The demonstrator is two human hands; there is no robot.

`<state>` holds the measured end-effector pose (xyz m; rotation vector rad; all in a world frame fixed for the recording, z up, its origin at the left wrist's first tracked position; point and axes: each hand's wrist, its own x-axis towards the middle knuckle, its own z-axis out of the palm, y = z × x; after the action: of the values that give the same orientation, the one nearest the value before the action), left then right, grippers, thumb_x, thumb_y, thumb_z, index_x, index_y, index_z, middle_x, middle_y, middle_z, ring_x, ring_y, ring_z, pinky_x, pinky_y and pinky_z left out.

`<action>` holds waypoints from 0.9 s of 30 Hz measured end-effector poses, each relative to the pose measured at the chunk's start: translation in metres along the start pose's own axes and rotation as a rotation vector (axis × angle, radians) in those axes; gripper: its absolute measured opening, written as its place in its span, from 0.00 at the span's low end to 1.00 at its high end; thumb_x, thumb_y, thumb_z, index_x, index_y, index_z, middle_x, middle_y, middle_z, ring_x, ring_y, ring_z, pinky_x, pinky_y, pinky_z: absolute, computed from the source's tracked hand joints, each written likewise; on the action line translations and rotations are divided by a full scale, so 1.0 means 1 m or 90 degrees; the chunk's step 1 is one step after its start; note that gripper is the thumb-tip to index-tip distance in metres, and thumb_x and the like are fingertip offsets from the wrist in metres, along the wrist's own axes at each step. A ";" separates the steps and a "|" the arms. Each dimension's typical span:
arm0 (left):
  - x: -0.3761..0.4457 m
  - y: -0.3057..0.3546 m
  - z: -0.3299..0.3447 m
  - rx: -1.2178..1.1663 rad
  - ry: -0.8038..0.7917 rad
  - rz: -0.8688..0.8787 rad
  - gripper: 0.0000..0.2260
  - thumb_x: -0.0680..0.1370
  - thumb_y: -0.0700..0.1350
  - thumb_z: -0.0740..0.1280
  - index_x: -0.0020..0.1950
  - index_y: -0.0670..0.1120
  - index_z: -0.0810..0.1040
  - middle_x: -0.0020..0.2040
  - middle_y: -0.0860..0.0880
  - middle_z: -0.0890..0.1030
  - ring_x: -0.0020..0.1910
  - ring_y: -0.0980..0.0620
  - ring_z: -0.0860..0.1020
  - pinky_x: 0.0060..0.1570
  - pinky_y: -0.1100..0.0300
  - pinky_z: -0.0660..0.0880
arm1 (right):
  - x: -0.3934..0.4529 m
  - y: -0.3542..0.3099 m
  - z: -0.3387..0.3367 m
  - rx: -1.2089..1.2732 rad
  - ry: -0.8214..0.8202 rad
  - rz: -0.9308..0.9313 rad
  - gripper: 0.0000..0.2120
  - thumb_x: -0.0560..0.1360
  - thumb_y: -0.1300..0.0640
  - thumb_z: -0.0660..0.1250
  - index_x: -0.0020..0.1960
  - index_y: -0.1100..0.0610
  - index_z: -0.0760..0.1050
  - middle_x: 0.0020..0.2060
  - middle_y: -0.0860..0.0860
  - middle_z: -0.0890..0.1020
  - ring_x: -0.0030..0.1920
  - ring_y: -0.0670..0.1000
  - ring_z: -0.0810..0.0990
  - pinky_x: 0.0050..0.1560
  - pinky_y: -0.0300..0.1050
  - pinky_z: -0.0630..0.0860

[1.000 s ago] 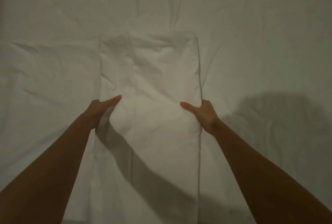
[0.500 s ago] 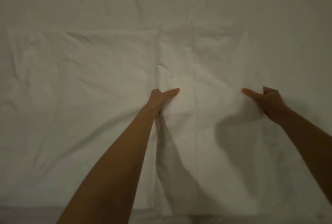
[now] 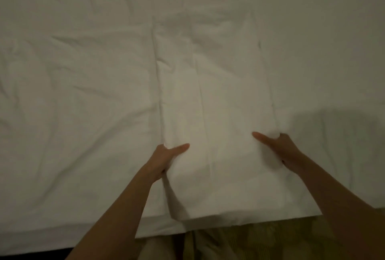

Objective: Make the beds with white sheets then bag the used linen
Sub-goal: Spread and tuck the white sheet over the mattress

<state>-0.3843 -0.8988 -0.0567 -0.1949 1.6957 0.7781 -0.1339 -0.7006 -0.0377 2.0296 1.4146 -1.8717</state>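
Head view shows a folded white sheet [image 3: 214, 113] lying lengthwise on the bed [image 3: 73, 93], its near end overhanging the near edge of the mattress and its far end reaching toward the middle. Left hand [image 3: 166, 158] holds the bundle's left edge, thumb laid over the top and fingers tucked beneath; the left grip is closed on the sheet. Right hand [image 3: 281, 149] holds the right edge in the same manner, thumb on top, fingers hidden under the fold; that grip is likewise closed on the sheet. Compared with the picture a second ago, the bundle has been carried rightward across the bed and drawn nearer to the person, so that its near end now hangs past the mattress edge, where a patterned cloth [image 3: 239, 243] shows below. Half a second ago the right hand stood off the right edge with a looser hold; it has since come back onto the fold. Lengthwise creases remain closed, and no layer has been opened. Assessment: the sheet is being positioned, not yet spread, and the bed-making step is at an early stage. Bagging of used linen cannot be judged; no bag or used linen is in view.
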 end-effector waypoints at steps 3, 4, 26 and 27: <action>-0.018 -0.023 0.001 0.056 0.067 0.039 0.15 0.70 0.45 0.77 0.53 0.41 0.82 0.47 0.47 0.84 0.41 0.54 0.82 0.39 0.64 0.78 | -0.009 0.001 -0.003 -0.020 -0.006 0.000 0.12 0.68 0.49 0.76 0.44 0.56 0.80 0.39 0.53 0.84 0.38 0.51 0.82 0.37 0.43 0.77; -0.021 -0.029 0.001 0.112 0.098 0.055 0.17 0.69 0.45 0.78 0.55 0.41 0.82 0.48 0.47 0.83 0.43 0.53 0.81 0.42 0.63 0.78 | -0.009 0.002 -0.003 -0.037 -0.013 0.016 0.13 0.68 0.48 0.76 0.44 0.56 0.80 0.40 0.53 0.84 0.39 0.52 0.83 0.40 0.45 0.78; -0.037 0.085 -0.057 -0.069 -0.248 0.004 0.35 0.74 0.71 0.53 0.78 0.58 0.55 0.78 0.50 0.60 0.76 0.43 0.60 0.61 0.29 0.65 | -0.090 -0.143 0.071 -0.009 -0.092 -0.246 0.16 0.74 0.60 0.70 0.61 0.55 0.76 0.50 0.49 0.83 0.48 0.47 0.82 0.50 0.41 0.77; -0.041 0.088 -0.064 -0.082 -0.253 -0.001 0.37 0.72 0.71 0.54 0.78 0.58 0.56 0.77 0.50 0.62 0.75 0.41 0.61 0.57 0.31 0.68 | -0.099 -0.150 0.082 -0.022 -0.093 -0.261 0.16 0.74 0.60 0.69 0.62 0.55 0.76 0.51 0.49 0.83 0.50 0.48 0.82 0.52 0.43 0.76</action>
<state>-0.4692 -0.8802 0.0202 -0.1198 1.2729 0.8624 -0.2765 -0.7168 0.0984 1.6387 1.9179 -2.0663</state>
